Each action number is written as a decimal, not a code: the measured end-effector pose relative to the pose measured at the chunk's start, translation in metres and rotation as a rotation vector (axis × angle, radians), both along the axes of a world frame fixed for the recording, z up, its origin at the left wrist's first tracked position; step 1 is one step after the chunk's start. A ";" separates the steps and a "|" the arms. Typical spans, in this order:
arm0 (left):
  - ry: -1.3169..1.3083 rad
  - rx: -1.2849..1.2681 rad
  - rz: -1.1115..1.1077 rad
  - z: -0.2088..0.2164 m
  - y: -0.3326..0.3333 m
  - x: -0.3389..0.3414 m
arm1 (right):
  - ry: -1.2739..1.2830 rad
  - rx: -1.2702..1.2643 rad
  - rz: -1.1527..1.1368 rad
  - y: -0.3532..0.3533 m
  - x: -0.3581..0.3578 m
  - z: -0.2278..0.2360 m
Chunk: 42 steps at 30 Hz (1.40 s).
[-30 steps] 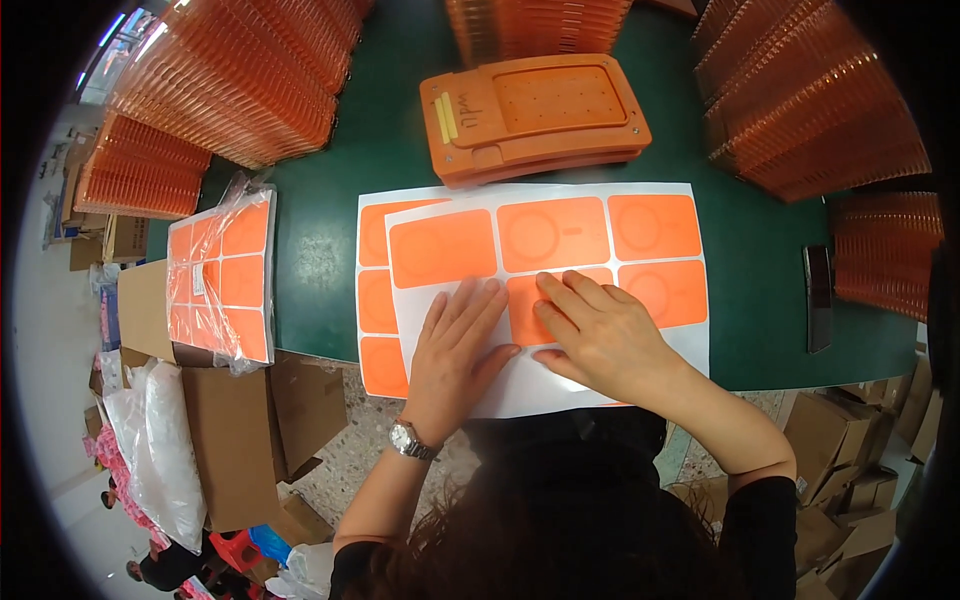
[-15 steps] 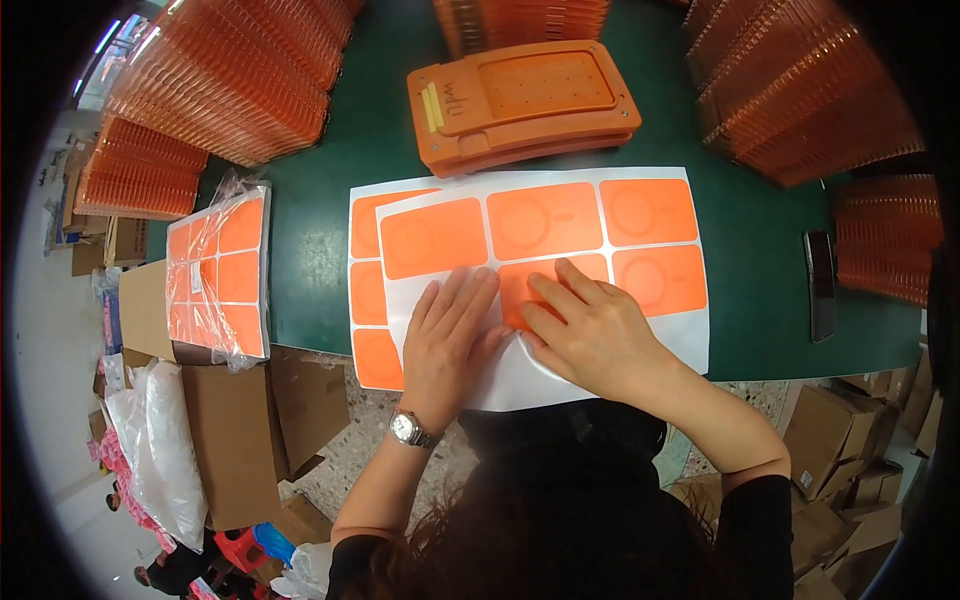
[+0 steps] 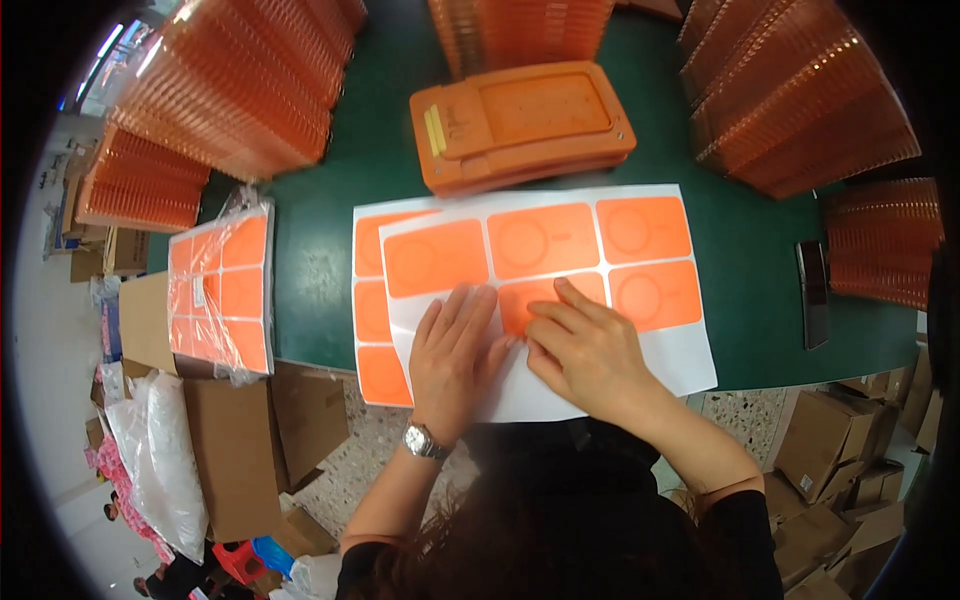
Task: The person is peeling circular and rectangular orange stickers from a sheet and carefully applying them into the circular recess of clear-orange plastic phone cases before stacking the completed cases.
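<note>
A white sticker sheet (image 3: 650,358) with several orange rounded-rectangle stickers lies in front of me, its left and lower parts bare. Flat on its bare left part rests my left hand (image 3: 452,350), fingers stretched out, thumb toward the lower left corner of the middle orange sticker (image 3: 565,290). My right hand (image 3: 590,350) lies over that same sticker, thumb and index finger pinched at its lower left corner; the exact grip is partly hidden. Beneath the left side, another sheet of orange stickers (image 3: 382,372) sticks out.
An orange mould-like block (image 3: 455,160) with a recessed panel stands beyond the sheets. Tall stacks of clear orange trays (image 3: 240,90) rim the green table (image 3: 310,300). Plastic-wrapped sticker sheets (image 3: 240,290) lie left, a phone (image 3: 813,295) right. Cardboard boxes (image 3: 232,450) stand below.
The right fingers have drawn closer together at the sticker's corner. My left hand stays flat on the sheet. The whole view has shifted slightly, with the table things lower in the picture.
</note>
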<state>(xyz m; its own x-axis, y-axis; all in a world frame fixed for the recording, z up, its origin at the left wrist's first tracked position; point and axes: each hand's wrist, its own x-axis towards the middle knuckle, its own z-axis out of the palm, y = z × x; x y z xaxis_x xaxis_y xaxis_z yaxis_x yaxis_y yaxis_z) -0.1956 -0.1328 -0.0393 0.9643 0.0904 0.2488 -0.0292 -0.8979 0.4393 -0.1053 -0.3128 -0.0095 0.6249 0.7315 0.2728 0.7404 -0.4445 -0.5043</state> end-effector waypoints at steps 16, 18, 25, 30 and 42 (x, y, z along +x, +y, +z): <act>0.082 -0.344 -0.112 0.030 0.027 0.010 | -0.406 0.081 0.054 0.046 0.211 0.116; -0.001 -0.251 -0.077 0.057 0.049 0.031 | -0.335 -0.055 0.079 0.068 0.229 0.106; -0.449 -0.088 -0.030 0.154 0.111 0.142 | -0.061 -0.244 0.048 0.082 0.234 0.079; -0.609 -0.117 -0.087 0.213 0.124 0.229 | -0.025 -0.233 0.028 0.094 0.222 0.063; -0.379 -0.277 -0.358 0.230 0.138 0.309 | -0.303 -0.159 0.053 0.095 0.201 0.036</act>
